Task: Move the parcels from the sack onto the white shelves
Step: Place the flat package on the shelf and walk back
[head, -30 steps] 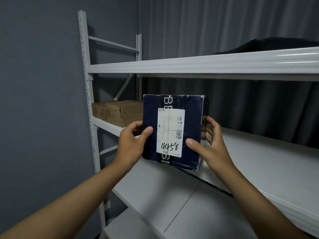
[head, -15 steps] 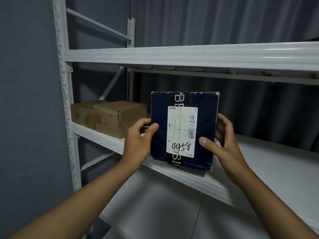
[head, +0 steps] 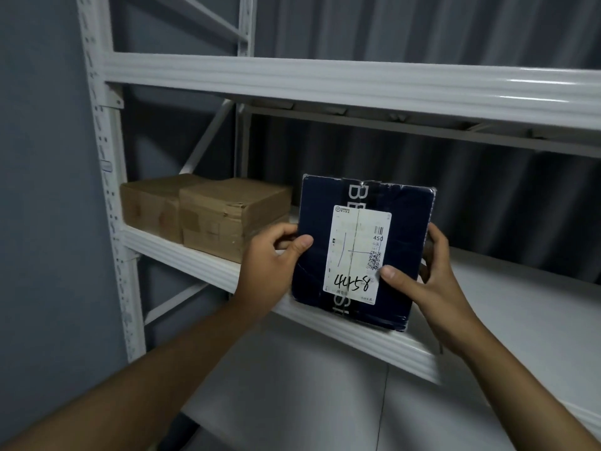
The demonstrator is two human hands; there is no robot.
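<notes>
Both hands, left hand [head: 270, 265] and right hand [head: 426, 281], grip the dark parcel [head: 312, 255] upright near the shelf [head: 201, 265] lip; released early, it could tip off.

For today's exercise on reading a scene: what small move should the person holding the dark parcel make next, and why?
Probably ease the dark blue parcel forward and down onto the middle shelf. Both the left hand and right hand hold it upright at the shelf's front edge, beside two brown boxes, with bare shelf behind.
</notes>
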